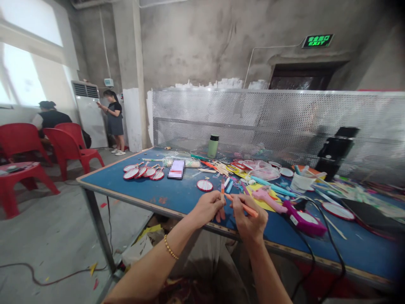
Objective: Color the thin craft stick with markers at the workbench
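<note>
My left hand (208, 207) is closed on a short flat wooden stick (222, 189), held upright over the table's front edge, with orange colour on part of it. In my right hand (251, 219) is an orange marker pen (249, 210), its tip end pointing left at the stick. Tip and stick are very close; whether they touch I cannot tell. Just beyond my left hand lies a small round white drum (205, 185) with a red rim. A few capped pens, among them a light blue marker (229, 186), lie past the stick.
On the blue table (190, 202) are several red-rimmed drums (130, 173), a phone (176, 169), a green bottle (213, 146), a pink glue gun (268, 198), a purple device (305, 219) with cables and a white cup (303, 183). Behind stands a perforated metal panel (202, 109). Two people are at the left.
</note>
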The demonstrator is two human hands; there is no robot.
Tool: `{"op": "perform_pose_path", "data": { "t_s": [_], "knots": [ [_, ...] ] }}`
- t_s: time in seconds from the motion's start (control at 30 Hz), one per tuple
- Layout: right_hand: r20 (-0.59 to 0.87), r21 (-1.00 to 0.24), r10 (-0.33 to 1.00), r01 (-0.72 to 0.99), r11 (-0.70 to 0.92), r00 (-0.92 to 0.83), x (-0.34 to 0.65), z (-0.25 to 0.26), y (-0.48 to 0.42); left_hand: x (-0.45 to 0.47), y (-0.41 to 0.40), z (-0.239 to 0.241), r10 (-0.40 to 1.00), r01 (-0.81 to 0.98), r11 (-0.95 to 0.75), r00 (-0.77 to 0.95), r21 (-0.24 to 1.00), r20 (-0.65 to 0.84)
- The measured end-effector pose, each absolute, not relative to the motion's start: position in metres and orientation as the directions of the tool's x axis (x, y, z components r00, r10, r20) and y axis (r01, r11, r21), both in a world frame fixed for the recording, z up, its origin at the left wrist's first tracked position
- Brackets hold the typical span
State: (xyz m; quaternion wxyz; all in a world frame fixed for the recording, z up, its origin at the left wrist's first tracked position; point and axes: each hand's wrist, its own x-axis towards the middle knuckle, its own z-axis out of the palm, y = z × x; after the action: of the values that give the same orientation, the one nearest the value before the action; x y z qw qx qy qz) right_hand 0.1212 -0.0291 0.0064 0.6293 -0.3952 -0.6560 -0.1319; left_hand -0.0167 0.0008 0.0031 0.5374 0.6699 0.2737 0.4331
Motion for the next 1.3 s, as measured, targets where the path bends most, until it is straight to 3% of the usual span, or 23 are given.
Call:
{"op": "perform_pose_path", "data": {
  "t_s": [0.9,1.3],
  "knots": [
    [0.933,-0.289,0.358,0.664,0.689,0.034,0.1176,0.011,-0.0318,-0.0175,-0.0017,0.0043,0.836,-0.093,-0.282,0.466,0.955,0.292],
    [0.936,-0.305,0.34,0.691,0.655,0.09,0.1216,0.0058,-0.0298,-0.0168,-0.0002,0.0027,0.839,-0.092,-0.265,0.468,0.96,0.276]
  ]
}}
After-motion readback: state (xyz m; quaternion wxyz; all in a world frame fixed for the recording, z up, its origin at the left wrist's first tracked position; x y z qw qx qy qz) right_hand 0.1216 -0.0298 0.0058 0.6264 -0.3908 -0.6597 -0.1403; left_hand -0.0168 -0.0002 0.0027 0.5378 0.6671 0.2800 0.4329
